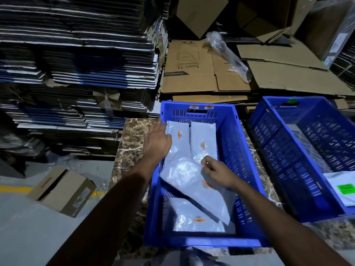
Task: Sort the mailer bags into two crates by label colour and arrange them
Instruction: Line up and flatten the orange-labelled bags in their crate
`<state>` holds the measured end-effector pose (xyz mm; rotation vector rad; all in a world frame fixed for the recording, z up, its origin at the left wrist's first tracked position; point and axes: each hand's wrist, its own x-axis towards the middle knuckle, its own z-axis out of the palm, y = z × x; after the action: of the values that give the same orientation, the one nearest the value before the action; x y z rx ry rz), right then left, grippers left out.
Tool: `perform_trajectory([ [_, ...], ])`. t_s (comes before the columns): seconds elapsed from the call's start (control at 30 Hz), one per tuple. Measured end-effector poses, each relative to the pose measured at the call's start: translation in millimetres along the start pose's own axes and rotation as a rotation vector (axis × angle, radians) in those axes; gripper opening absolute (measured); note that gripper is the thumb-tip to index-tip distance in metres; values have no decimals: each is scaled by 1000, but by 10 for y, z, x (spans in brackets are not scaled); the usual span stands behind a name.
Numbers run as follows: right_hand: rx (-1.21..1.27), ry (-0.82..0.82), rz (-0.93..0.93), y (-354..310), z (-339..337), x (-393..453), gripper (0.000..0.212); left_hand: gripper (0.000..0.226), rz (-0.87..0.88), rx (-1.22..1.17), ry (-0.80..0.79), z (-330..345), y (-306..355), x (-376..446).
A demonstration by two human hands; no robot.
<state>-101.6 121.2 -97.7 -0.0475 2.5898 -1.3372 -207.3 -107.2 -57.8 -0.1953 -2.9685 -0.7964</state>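
A blue crate (236,154) in front of me holds several grey mailer bags with orange labels. Two lie side by side at its far end (203,135), one lies at the near end (190,217), and one tilted bag (188,175) rests across the middle. My left hand (156,143) reaches over the crate's left wall, fingers spread flat on the far-left bag (177,131). My right hand (217,172) pinches the upper edge of the tilted bag. A second blue crate (272,150) stands to the right with a green-labelled white bag (343,191) inside.
Both crates sit on a brown marble-patterned table (130,143). Tall stacks of flattened cartons (76,64) rise behind and to the left. Flat brown cardboard (201,73) lies behind the crates. A small carton (61,191) sits on the grey floor at left.
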Motion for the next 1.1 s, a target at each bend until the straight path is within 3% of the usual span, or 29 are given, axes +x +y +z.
perform_trajectory([
  [0.2,40,459,145,-6,-189,400,7,57,-12,14,-28,-29,34,-13],
  [0.33,11,565,237,-7,-299,797,11,56,-11,23,-17,-46,51,-36],
  [0.5,-315,516,355,-14,-266,1026,31,55,-9,6,-9,-72,59,-50],
  [0.6,-561,503,201,21,-211,1063,35,55,-28,-23,-26,-65,51,-24],
  [0.7,-716,371,67,107,-143,1170,41,55,-1,-10,-17,-58,56,-17],
  [0.87,-685,289,86,224,23,1353,59,55,-7,19,-13,-27,35,1],
  [1.1,-750,150,24,409,127,1538,61,59,-3,32,-18,-16,36,38],
])
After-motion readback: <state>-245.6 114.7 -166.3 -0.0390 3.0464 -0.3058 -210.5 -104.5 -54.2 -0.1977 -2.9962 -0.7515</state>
